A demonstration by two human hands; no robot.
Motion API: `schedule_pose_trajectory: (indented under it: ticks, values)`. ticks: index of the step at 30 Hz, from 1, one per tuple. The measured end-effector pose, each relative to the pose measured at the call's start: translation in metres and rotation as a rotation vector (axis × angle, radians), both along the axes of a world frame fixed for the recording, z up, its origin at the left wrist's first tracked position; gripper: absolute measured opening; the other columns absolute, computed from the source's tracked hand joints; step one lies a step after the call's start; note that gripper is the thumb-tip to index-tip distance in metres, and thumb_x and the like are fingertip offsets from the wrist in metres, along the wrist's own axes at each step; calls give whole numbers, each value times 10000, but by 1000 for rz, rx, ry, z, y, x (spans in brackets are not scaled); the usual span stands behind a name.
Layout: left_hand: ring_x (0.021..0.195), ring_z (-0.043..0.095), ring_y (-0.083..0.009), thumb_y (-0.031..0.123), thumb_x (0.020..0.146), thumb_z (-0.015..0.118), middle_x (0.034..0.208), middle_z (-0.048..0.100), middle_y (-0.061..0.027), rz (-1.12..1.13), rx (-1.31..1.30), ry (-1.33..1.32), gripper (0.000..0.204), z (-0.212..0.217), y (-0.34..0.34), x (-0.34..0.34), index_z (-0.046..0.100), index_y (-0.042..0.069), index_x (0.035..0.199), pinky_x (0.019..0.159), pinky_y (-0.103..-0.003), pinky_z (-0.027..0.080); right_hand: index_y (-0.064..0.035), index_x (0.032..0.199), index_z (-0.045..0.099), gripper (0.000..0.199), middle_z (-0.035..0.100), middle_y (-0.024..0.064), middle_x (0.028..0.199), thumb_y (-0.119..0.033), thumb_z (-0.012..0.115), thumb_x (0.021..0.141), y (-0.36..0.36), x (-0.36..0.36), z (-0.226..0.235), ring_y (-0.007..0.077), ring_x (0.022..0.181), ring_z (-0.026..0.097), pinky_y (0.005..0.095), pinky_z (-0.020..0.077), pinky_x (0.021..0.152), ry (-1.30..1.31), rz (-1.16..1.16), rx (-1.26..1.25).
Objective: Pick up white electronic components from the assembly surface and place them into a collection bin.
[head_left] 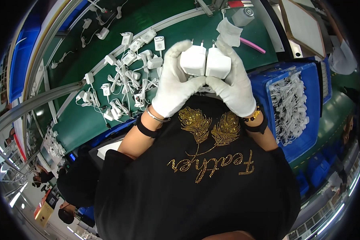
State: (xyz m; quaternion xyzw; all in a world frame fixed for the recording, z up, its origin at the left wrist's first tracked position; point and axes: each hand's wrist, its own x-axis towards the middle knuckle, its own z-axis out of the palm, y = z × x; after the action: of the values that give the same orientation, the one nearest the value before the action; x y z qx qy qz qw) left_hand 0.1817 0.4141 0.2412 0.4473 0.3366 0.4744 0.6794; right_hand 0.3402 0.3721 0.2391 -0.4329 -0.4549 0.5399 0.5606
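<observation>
Fingers: the left hand [173, 76], in a white glove, grasps the left-hand plug-in power adapter [193, 60]; the right hand [239, 82], likewise gloved, grasps the right-hand plug-in power adapter [219, 66]. Both thumbs press the near side and the other fingers curl round the outer sides and far edges.

Position: the 2 white adapters sit side by side in front of the chest, raised over the table edge, metal prongs pointing away from the person. A narrow dark seam runs between the housings; whether they touch cannot be told. Their cords are not distinguishable at this angle.

Technique (judgement): the step looks like comparing or checking 2 units together. Even, light thumb pressure seems best, with fingertips clear of the prongs and both faces tilted alike to the light. Smooth housings may slip against glove fabric, so a full wrap of the fingers is advisable.

Surroundings: on the green tabletop [74, 132], to the left, lies a loose heap of white corded adapters [128, 76]. Beyond the right hand are a crumpled white sheet [229, 33], a pink tube [253, 45] and a grey cylindrical container [244, 17]. Farther right, a blue bin [284, 154] holds tangled white cords [288, 108].
</observation>
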Motion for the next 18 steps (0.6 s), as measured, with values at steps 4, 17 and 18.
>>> schedule_pose_trajectory:
  ticks: [4, 17, 18]
  values:
    - [983, 582, -146, 68, 843, 679, 1066, 583, -63, -22, -170, -91, 373, -2, 4, 1, 475, 67, 1155, 805, -293, 510, -32, 1420, 376, 649, 582, 114, 1238, 27, 680, 850, -3, -3, -2, 160, 1002, 623, 282, 512, 881, -107, 24, -29]
    - [730, 583, -201, 376, 969, 524, 786, 595, -29, -50, -646, -644, 278, -32, 27, 3, 584, 105, 949, 703, -333, 483, -45, 1382, 441, 532, 633, 130, 1107, -292, 618, 945, 3, -2, 1, 165, 902, 644, 274, 523, 775, -235, -189, 24]
    - [754, 593, -202, 380, 972, 521, 809, 604, -31, 16, -625, -616, 283, -30, 29, 6, 580, 103, 958, 726, -345, 493, -44, 1393, 425, 553, 629, 131, 1109, -303, 616, 943, 5, -8, -1, 172, 886, 647, 277, 526, 773, -512, -170, 101]
